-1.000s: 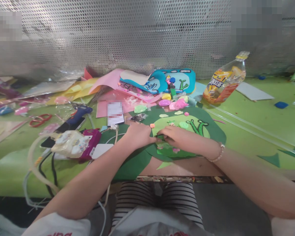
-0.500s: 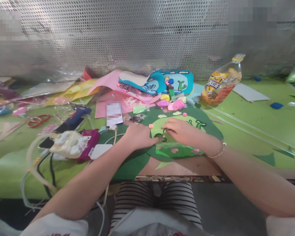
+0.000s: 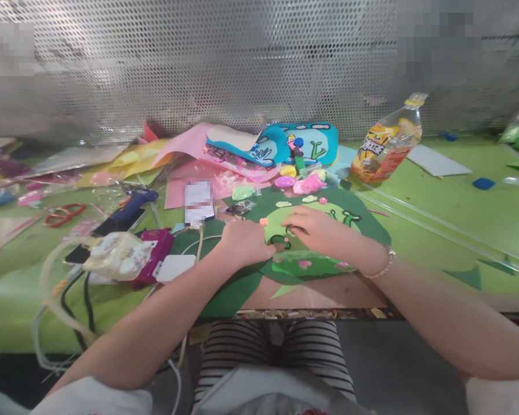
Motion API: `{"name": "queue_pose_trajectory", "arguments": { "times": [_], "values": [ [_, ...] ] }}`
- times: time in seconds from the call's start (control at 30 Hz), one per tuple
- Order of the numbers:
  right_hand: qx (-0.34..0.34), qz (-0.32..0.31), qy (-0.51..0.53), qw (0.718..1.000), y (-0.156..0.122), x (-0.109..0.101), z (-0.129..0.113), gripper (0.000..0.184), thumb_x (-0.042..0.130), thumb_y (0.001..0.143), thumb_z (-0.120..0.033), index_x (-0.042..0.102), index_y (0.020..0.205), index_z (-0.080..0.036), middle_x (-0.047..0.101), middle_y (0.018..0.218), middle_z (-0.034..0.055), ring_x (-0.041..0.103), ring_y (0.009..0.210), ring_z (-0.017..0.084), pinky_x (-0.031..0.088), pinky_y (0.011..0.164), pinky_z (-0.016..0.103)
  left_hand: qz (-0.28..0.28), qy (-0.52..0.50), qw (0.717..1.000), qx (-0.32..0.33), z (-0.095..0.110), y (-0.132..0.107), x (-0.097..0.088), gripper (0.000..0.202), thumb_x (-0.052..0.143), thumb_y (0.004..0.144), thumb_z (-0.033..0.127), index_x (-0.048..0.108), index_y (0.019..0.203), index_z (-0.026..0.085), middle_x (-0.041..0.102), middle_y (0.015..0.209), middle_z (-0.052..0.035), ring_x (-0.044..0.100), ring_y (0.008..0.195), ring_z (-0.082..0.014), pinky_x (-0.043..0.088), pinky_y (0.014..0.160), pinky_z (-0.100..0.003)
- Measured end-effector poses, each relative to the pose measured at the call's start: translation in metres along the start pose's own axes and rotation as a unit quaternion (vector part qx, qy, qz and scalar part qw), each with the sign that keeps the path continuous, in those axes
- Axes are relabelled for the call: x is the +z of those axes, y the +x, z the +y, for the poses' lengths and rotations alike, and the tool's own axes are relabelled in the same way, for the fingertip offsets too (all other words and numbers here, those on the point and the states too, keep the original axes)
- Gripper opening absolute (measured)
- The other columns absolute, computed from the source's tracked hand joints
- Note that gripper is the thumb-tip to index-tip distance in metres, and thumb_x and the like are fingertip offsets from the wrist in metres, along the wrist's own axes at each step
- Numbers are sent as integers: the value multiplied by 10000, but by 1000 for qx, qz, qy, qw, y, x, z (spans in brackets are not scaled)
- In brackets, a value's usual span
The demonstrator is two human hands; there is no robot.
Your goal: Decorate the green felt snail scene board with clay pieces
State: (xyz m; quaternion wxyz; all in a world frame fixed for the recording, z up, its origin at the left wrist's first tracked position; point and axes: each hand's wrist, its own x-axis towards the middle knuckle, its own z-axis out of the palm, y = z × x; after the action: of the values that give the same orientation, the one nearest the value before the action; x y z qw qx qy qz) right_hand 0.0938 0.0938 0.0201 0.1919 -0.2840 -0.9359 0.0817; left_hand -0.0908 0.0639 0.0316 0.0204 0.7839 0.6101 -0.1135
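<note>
White short sleeves, striped trousers, a beaded bracelet [image 3: 384, 266] on the right wrist.

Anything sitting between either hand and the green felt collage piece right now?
Nothing visible. The left hand rests flat on the left edge of the green felt collage, and the right hand lies directly on its light green centre, fingertips near a small dark curl shape. Both hands are already in contact, with no object between.

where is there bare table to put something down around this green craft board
The green table is bare right of the dark green board, between the tilted bottle and the small green triangle. There is a smaller bare patch at the near left corner. Paper sheets, scissors, cables and clay pieces crowd the left and far middle.
</note>
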Motion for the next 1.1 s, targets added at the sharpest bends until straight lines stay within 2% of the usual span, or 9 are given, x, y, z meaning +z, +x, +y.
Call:
{"name": "queue_pose_trajectory", "arguments": {
  "times": [0.27, 0.4, 0.73, 0.9, 1.1],
  "values": [
    [24, 27, 23, 999, 2, -3, -3, 276, 413, 863, -81, 652, 960, -181, 613, 926, 67, 566, 853, 172, 473, 774, 311, -6, -27, 1000, 8, -2, -2, -3, 806, 141, 801, 708, 703, 855, 133, 689, 834, -169, 645, 852, -319, 477, 703, -386],
    [28, 38, 42, 998, 2, -3, -2, 262, 431, 862, -96, 654, 959, -193, 620, 925, 59, 571, 861, 172, 469, 782, 312, -9, -14, 1000, 7, -1, -2, -3, 831, 170, 758, 759, 703, 866, 130, 689, 821, -174, 645, 853, -329, 480, 703, -391],
    [27, 38, 47, 998, 2, -2, -3, 272, 419, 860, -95, 661, 946, -183, 630, 910, 65, 576, 851, 177, 481, 773, 329, -11, -18, 1000, -16, 4, -3, -5, 826, 180, 756, 754, 701, 909, 131, 691, 858, -184, 643, 864, -335, 479, 713, -407],
    [22, 34, 28, 999, 1, -1, -4, 280, 413, 858, -88, 654, 957, -188, 630, 932, 63, 578, 860, 177, 490, 775, 335, -5, -27, 999, -42, 8, -2, -2, 861, 181, 741, 773, 697, 897, 102, 686, 848, -202, 648, 832, -333, 483, 667, -386],
    [24, 27, 32, 999, 1, -1, -3, 282, 410, 857, -85, 652, 967, -180, 633, 942, 69, 583, 865, 180, 493, 779, 341, -9, -29, 999, -34, 9, -2, -3, 862, 178, 741, 774, 695, 886, 99, 685, 859, -203, 649, 832, -334, 489, 661, -390]
  ]
}}
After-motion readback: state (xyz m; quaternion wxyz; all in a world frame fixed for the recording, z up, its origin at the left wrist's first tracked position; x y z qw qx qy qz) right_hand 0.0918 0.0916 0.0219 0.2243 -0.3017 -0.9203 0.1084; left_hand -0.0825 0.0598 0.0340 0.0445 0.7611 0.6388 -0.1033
